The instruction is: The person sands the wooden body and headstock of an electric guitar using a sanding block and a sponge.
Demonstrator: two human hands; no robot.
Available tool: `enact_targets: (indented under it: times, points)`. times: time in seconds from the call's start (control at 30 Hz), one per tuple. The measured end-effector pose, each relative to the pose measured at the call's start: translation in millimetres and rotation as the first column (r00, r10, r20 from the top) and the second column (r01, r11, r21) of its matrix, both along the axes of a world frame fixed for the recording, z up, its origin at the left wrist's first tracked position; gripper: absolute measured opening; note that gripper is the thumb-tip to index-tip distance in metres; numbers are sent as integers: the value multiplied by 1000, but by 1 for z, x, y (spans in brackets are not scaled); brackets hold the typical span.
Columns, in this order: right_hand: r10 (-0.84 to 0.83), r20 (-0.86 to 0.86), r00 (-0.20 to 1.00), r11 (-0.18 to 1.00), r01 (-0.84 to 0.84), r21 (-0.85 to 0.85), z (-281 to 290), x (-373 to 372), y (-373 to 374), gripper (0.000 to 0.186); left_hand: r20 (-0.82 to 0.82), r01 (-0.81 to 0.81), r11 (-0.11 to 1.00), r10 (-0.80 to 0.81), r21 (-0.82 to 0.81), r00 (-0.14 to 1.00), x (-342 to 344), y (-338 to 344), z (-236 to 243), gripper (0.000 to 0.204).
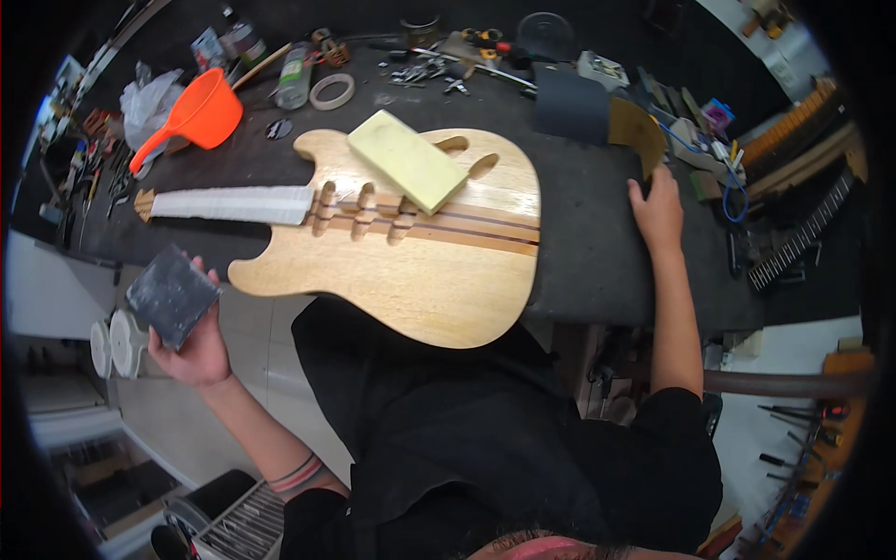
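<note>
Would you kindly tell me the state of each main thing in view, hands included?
Left hand: raised, holding the dark square pad.
Dark square pad: smudged whitish.
Right hand: fingertips at the brown sheet; grip unclear.
Brown sheet: curled.
Dark grey sheet: curved.
Guitar body: lying flat, unstrung.
Guitar neck: face covered in white.
Yellow block: resting on the guitar body.
Tape roll: lying flat.

Clock from picture centre. Dark grey pad (173,297), 9 o'clock, hides most of the left hand's (194,350) fingers. Right hand (661,210), 2 o'clock: fingertips unclear against brown sheet (638,129), can't tell pinch from touch. Yellow block (408,161), 11 o'clock, covers part of guitar (401,294). White covering (233,203), 10 o'clock, hides its neck face. Metal bits (434,73), 12 o'clock: too small to identify.
</note>
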State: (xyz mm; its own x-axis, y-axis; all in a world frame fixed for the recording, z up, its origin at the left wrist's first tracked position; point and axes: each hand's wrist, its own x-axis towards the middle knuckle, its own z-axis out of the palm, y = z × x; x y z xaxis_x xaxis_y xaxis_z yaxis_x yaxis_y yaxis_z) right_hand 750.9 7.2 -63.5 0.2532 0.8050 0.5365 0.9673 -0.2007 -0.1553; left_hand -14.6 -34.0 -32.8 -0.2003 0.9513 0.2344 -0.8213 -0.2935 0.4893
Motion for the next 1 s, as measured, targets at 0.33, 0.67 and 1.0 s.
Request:
enact_targets:
  times: [0.33, 0.67, 1.0]
  points:
    - [160, -93, 983, 906, -109, 409, 19, 42, 3, 28, 29, -11, 1000, 11, -5, 1000, 22, -9, 12, 92]
    - [-4, 37, 999, 985, -2, 172, 106, 17, 156, 57, 117, 209, 973, -219, 94, 969, 28, 35, -6, 96]
    - [38, -636, 771, 794, -410, -449, 56, -151, -47, 45, 24, 293, 953, -292, -82, 956, -38, 103, -27, 77]
